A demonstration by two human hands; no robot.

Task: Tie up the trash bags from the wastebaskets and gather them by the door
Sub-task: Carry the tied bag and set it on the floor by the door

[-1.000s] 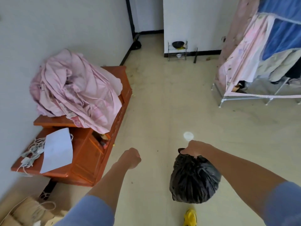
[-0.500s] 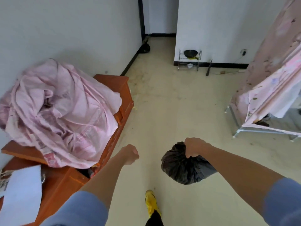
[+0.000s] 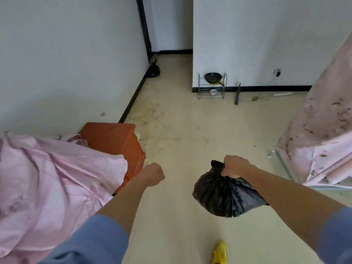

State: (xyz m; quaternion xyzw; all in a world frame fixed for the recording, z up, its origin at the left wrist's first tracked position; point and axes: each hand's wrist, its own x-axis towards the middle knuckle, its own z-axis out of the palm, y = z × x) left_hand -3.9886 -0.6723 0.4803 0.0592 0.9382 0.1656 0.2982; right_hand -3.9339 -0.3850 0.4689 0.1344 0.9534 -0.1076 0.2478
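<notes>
cabinet (image 3: 114,141) slid lower left, far bag (image 3: 154,70) at upper centre loomed nearer; right hand (image 3: 235,167) still gripped bag (image 3: 224,197) by its neck, left hand (image 3: 153,174) stayed fisted, empty.

floor (image 3: 181,130): we see a small black bag (image 3: 153,70) in the far corner, a wire rack (image 3: 212,85) against the wall, a yellow shoe (image 3: 220,251) near us | orange cabinet (image 3: 114,138): pink bedding (image 3: 47,178) heaped on top
</notes>
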